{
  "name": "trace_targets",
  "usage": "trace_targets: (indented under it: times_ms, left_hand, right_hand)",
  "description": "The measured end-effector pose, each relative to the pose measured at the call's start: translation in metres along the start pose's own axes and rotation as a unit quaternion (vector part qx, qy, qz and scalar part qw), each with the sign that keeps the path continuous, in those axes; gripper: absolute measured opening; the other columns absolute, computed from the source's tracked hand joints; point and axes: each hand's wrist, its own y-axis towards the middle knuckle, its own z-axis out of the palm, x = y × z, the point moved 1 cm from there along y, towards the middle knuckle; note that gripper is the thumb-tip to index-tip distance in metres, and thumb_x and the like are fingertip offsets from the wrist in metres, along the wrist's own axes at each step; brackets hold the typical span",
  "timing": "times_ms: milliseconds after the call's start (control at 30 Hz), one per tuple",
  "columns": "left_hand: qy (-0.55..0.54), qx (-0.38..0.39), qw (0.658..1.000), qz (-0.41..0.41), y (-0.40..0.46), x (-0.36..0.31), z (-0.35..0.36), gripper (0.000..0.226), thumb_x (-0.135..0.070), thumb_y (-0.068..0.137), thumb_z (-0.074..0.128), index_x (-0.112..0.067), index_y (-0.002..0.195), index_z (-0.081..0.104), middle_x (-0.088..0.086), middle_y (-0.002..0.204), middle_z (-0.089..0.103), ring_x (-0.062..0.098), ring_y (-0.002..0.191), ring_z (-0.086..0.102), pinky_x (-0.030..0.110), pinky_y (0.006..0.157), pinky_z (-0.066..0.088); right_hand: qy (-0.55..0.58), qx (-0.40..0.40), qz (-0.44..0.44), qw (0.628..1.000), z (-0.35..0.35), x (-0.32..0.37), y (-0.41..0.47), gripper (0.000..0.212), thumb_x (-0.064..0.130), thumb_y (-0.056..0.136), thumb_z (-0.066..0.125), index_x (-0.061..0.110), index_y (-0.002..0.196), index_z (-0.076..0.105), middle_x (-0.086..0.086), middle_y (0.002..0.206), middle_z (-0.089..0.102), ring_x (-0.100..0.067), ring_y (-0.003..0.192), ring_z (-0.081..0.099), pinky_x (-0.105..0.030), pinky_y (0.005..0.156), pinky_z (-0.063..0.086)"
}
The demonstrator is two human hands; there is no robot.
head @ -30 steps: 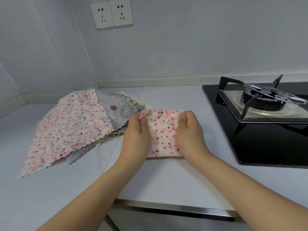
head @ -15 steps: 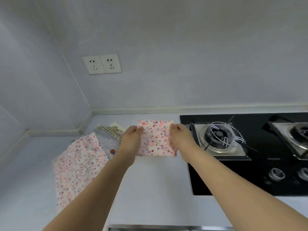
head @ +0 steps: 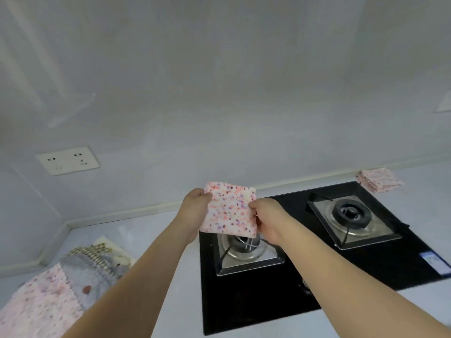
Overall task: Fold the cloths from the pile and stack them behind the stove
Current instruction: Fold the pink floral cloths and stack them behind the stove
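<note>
Both our left hand (head: 195, 203) and right hand (head: 264, 215) pinch the folded cloth (head: 229, 208) (pink, speckled) mid-frame above the stove (head: 366, 269), the pile (head: 61, 289) lower left.

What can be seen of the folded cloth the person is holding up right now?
The folded cloth is a small, roughly rectangular pad of soft-looking fabric, pale pink with red, orange and purple speckles. It is held in the air, tilted towards the camera, above the stove's near burner and touching no surface. The left hand pinches its upper left corner; the right hand grips its right edge. Its lower edge hangs free, slightly blurred.
</note>
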Motion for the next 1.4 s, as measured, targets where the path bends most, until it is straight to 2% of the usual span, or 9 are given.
trace_targets:
  times_ms: [133, 300, 400, 467, 633, 867, 967, 1200, 1400]
  left_hand:
    - [-0.035, 0.025, 0.999, -0.005, 0.008, -0.018, 0.08, 0.013, -0.019, 0.1, 0.046, -0.011, 0.101, 0.056, 0.011, 0.107, 0.068, 0.022, 0.086, 0.067, 0.024, 0.053, 0.051]
    - [-0.044, 0.044, 0.998, -0.026, 0.03, -0.025, 0.156, 0.015, -0.02, 0.1, 0.045, -0.009, 0.102, 0.056, 0.015, 0.109, 0.069, 0.029, 0.095, 0.069, 0.051, 0.093, 0.052]
    - [-0.052, 0.059, 0.996, -0.044, 0.055, -0.023, 0.197, 0.021, -0.016, 0.1, 0.044, -0.003, 0.111, 0.055, 0.016, 0.109, 0.068, 0.028, 0.095, 0.069, 0.042, 0.076, 0.058]
    - [-0.049, 0.082, 0.994, -0.057, 0.073, -0.023, 0.229, 0.023, -0.014, 0.099, 0.044, 0.0, 0.113, 0.055, 0.016, 0.109, 0.069, 0.028, 0.096, 0.069, 0.042, 0.081, 0.057]
    - [-0.052, 0.121, 0.987, -0.096, 0.106, -0.028, 0.33, 0.019, -0.014, 0.1, 0.045, -0.003, 0.109, 0.058, 0.012, 0.11, 0.069, 0.027, 0.1, 0.068, 0.048, 0.092, 0.054]
    - [-0.059, 0.12, 0.982, -0.135, 0.159, -0.042, 0.514, 0.016, -0.01, 0.099, 0.047, -0.007, 0.106, 0.062, 0.013, 0.11, 0.067, 0.03, 0.096, 0.068, 0.048, 0.084, 0.057]
    - [-0.069, 0.115, 0.981, -0.139, 0.191, -0.049, 0.588, 0.012, -0.009, 0.099, 0.049, -0.007, 0.099, 0.061, 0.015, 0.107, 0.068, 0.031, 0.093, 0.069, 0.048, 0.081, 0.058]
    - [-0.034, 0.071, 0.987, -0.143, 0.27, -0.025, 0.699, 0.015, -0.01, 0.098, 0.048, -0.008, 0.098, 0.063, 0.016, 0.105, 0.069, 0.034, 0.095, 0.068, 0.051, 0.082, 0.058]
    - [-0.007, 0.044, 0.989, -0.144, 0.305, 0.007, 0.732, 0.017, -0.007, 0.093, 0.048, -0.007, 0.095, 0.065, 0.014, 0.097, 0.07, 0.024, 0.076, 0.062, 0.033, 0.067, 0.052]
  right_hand:
    - [-0.043, -0.029, -0.017, 0.998, -0.079, 0.031, 0.02, 0.024, 0.005, 0.097, 0.035, 0.011, 0.089, 0.057, -0.011, 0.102, 0.063, -0.023, 0.089, 0.06, -0.035, 0.078, 0.049]
    - [-0.074, -0.057, -0.014, 0.995, -0.15, 0.053, 0.06, 0.02, 0.013, 0.098, 0.04, 0.012, 0.093, 0.058, -0.014, 0.105, 0.064, -0.027, 0.096, 0.062, -0.039, 0.087, 0.05]
    - [-0.082, -0.078, -0.002, 0.993, -0.184, 0.061, 0.085, 0.019, 0.012, 0.096, 0.04, 0.009, 0.09, 0.058, -0.01, 0.089, 0.06, -0.023, 0.081, 0.059, -0.034, 0.075, 0.05]
    - [-0.091, -0.101, 0.002, 0.991, -0.213, 0.065, 0.1, 0.02, 0.008, 0.094, 0.04, 0.007, 0.084, 0.057, -0.007, 0.074, 0.048, -0.018, 0.066, 0.046, -0.029, 0.062, 0.038]
    - [-0.102, -0.113, 0.001, 0.988, -0.306, 0.085, 0.134, 0.026, 0.005, 0.09, 0.039, 0.005, 0.082, 0.063, -0.007, 0.073, 0.05, -0.021, 0.072, 0.045, -0.034, 0.07, 0.039]
    - [-0.118, -0.152, -0.02, 0.981, -0.469, 0.131, 0.21, 0.024, -0.002, 0.093, 0.04, 0.017, 0.091, 0.055, -0.004, 0.072, 0.054, -0.013, 0.054, 0.042, -0.017, 0.047, 0.033]
    - [-0.124, -0.154, -0.03, 0.98, -0.531, 0.155, 0.253, 0.038, -0.001, 0.094, 0.04, 0.007, 0.129, 0.055, -0.008, 0.098, 0.063, -0.012, 0.066, 0.053, -0.021, 0.052, 0.042]
    - [-0.178, -0.157, -0.025, 0.971, -0.613, 0.164, 0.366, 0.032, -0.001, 0.092, 0.04, 0.008, 0.11, 0.064, -0.003, 0.09, 0.064, -0.019, 0.079, 0.062, -0.029, 0.066, 0.053]
    - [-0.221, -0.162, -0.024, 0.962, -0.638, 0.14, 0.423, 0.034, 0.004, 0.09, 0.04, 0.011, 0.112, 0.064, -0.005, 0.098, 0.065, -0.022, 0.084, 0.061, -0.032, 0.07, 0.052]
